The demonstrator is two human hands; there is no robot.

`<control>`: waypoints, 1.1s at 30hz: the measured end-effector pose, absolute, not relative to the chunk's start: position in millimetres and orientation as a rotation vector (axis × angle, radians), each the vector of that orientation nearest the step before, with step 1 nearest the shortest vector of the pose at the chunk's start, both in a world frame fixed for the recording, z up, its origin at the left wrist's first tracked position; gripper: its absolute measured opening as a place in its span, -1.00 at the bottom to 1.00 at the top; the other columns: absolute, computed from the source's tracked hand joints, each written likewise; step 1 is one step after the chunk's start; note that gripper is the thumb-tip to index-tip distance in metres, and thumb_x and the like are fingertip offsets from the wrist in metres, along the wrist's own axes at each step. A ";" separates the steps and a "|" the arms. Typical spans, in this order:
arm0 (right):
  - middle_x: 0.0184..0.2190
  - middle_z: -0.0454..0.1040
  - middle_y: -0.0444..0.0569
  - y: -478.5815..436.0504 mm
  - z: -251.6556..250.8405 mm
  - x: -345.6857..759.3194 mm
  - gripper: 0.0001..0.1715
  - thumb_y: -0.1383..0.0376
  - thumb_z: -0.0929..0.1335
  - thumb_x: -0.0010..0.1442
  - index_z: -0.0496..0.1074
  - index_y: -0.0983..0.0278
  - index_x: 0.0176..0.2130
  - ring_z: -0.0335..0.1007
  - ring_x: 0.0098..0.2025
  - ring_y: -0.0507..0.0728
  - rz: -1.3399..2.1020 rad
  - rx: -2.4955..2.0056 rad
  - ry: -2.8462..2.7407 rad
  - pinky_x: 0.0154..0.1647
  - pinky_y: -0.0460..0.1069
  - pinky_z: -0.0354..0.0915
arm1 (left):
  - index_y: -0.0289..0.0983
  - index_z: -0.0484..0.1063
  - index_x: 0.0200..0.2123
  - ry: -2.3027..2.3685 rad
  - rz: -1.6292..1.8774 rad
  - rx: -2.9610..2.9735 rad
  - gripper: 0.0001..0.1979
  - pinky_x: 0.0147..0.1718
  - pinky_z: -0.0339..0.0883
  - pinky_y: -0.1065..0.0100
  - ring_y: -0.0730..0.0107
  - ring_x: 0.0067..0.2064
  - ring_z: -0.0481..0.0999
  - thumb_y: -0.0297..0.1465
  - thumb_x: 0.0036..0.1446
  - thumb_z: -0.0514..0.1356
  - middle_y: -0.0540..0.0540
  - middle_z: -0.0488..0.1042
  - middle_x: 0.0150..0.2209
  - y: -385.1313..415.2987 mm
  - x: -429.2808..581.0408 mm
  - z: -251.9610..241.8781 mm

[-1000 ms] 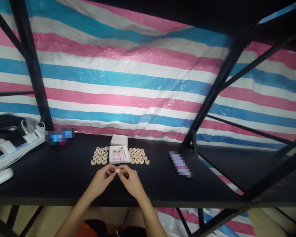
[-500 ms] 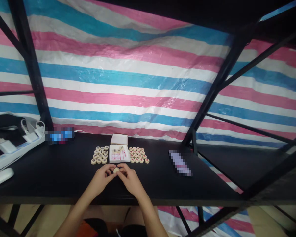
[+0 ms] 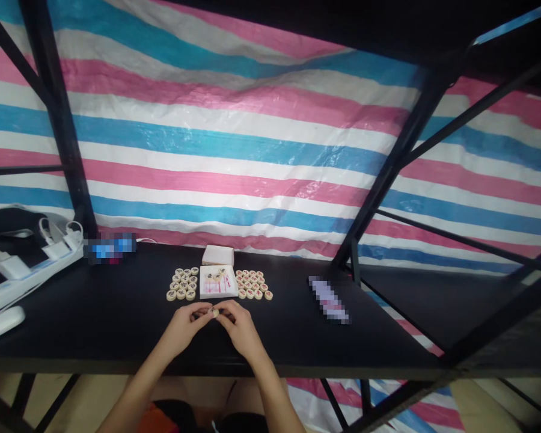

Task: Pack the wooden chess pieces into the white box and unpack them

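Between the fingertips of both hands is a round, pale Chinese chess piece (image 3: 215, 313), held just above the black desk near its front. My left hand (image 3: 187, 325) pinches it from the left, and my right hand (image 3: 238, 323) from the right. Right beyond them sits an open white box (image 3: 219, 294) with pink marks inside and several chess pieces (image 3: 217, 276) lying in it. Left of the box, pieces with dark characters (image 3: 181, 285) are set out in rows. On its right, pieces with red characters (image 3: 255, 285) stand in similar rows.
Behind the box lies a white lid or second box (image 3: 218, 255). A blurred-out phone-like object (image 3: 328, 299) rests at right, another blurred item (image 3: 110, 248) at back left. A power strip (image 3: 36, 270) with plugs and a white mouse-like object (image 3: 3, 323) occupy the left side. Black metal posts (image 3: 379, 180) flank the desk.
The piece between my fingers has turned, and dark marking now shows on it. Both hands have shifted very slightly; the pieces on the desk stay put.
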State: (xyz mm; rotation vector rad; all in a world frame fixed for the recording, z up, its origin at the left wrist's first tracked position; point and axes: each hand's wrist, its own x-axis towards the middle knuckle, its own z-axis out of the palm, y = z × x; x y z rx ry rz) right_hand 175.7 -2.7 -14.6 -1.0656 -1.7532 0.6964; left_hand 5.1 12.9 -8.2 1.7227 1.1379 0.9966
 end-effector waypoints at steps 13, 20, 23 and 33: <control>-0.26 0.53 -0.09 -1.5 -15.7 172.5 -0.78 0.35 0.34 0.07 0.42 0.22 -0.20 0.44 -0.32 0.06 0.809 -1.128 -1.739 -0.37 -0.09 0.28 | -0.26 0.48 -0.37 1.078 1.118 1.781 -0.87 -0.36 0.32 0.39 0.38 -0.38 0.43 -0.38 -0.06 0.23 -0.02 0.47 -0.41 16.1 2.6 -16.6; -0.36 0.53 -0.11 -3.9 -13.8 172.7 -0.89 0.28 0.32 0.15 0.41 0.23 -0.27 0.45 -0.33 0.06 0.819 -1.110 -1.745 -0.35 -0.09 0.29 | -0.27 0.44 -0.31 1.019 1.079 1.651 -0.78 -0.24 0.39 0.32 0.33 -0.31 0.50 -0.29 -0.04 0.23 -0.04 0.50 -0.38 15.4 3.7 -17.4; -0.39 0.48 -0.14 -3.0 -16.2 173.6 -0.92 0.31 0.34 0.11 0.41 0.23 -0.31 0.41 -0.38 0.04 0.754 -1.129 -1.770 -0.39 -0.11 0.27 | -0.26 0.45 -0.34 1.028 1.112 1.695 -0.79 -0.24 0.40 0.31 0.32 -0.30 0.51 -0.27 -0.06 0.22 -0.05 0.48 -0.37 13.2 4.4 -14.6; -0.35 0.48 -0.11 0.0 -20.3 172.8 -0.80 0.39 0.33 0.05 0.39 0.23 -0.24 0.38 -0.41 0.03 0.756 -1.130 -1.712 -0.40 -0.11 0.26 | -0.25 0.47 -0.32 1.105 1.200 1.774 -0.80 -0.30 0.37 0.33 0.31 -0.35 0.50 -0.29 -0.04 0.23 -0.05 0.50 -0.41 13.7 1.6 -5.3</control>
